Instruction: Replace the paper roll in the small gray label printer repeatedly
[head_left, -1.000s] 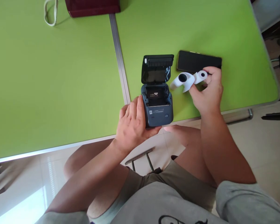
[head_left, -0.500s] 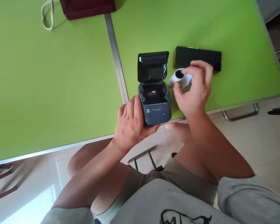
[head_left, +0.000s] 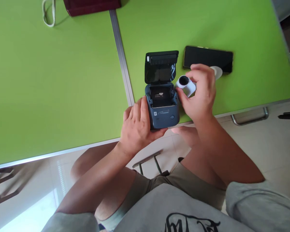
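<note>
A small dark blue label printer (head_left: 164,117) stands at the table's near edge, its black lid (head_left: 161,67) raised and its paper bay exposed. My left hand (head_left: 137,127) grips the printer's left side, with the thumb along the front bottom edge. Just right of the bay, my right hand (head_left: 201,91) pinches a white paper roll (head_left: 188,87) with a dark core between thumb and fingers. The roll is outside the printer, close to its right side. A loose white end of paper (head_left: 217,72) shows behind the knuckles, over the phone's lower edge.
A black phone (head_left: 207,58) lies just beyond my right hand. At the far side sits a dark red box (head_left: 93,7) beside a white cord loop (head_left: 49,17). A metal strip (head_left: 122,58) divides the green table (head_left: 62,83). Below the table edge are my legs and a metal handle (head_left: 250,118).
My right hand has turned and brought the paper roll slightly nearer the printer. The loose paper end now shows to the right of the hand. My left hand keeps its hold.
</note>
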Tool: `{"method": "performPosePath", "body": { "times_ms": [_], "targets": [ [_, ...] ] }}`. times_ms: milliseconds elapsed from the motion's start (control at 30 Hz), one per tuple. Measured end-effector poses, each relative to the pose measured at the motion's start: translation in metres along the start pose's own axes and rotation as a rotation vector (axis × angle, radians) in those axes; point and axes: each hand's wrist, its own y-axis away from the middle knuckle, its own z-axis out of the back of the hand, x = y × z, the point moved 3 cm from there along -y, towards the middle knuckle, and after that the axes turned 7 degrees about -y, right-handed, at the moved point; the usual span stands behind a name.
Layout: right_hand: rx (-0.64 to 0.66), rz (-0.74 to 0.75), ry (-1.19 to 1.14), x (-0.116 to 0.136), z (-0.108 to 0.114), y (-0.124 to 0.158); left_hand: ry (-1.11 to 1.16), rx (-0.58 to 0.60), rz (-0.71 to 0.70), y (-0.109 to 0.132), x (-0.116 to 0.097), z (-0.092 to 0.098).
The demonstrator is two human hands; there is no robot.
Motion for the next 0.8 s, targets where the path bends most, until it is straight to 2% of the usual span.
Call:
{"method": "performPosePath", "body": {
  "times_ms": [133,267,400,533,700,800],
  "targets": [
    [0.052,-0.010,-0.140,-0.0016,-0.0037,-0.0006,-0.012,-0.007,0.008,-0.0004,-0.0006,0.0000],
    [0.141,-0.033,-0.129,-0.0005,-0.0032,-0.0060,-0.020,-0.030,0.005,-0.0007,-0.0021,0.0007],
    [0.117,-0.047,-0.107,-0.0011,-0.0023,-0.0092,-0.028,-0.062,0.009,-0.0009,-0.0034,0.0014],
    [0.092,-0.076,-0.179,-0.0046,-0.0035,-0.0068,-0.030,-0.057,0.011,-0.0009,-0.0036,0.0011],
    [0.107,-0.075,-0.333,-0.0029,-0.0007,-0.0064,-0.003,-0.010,0.040,-0.0005,-0.0025,0.0000],
    [0.151,-0.096,-0.282,-0.0034,-0.0019,-0.0073,0.007,-0.005,0.042,-0.0009,-0.0032,-0.0009]
  ]
}}
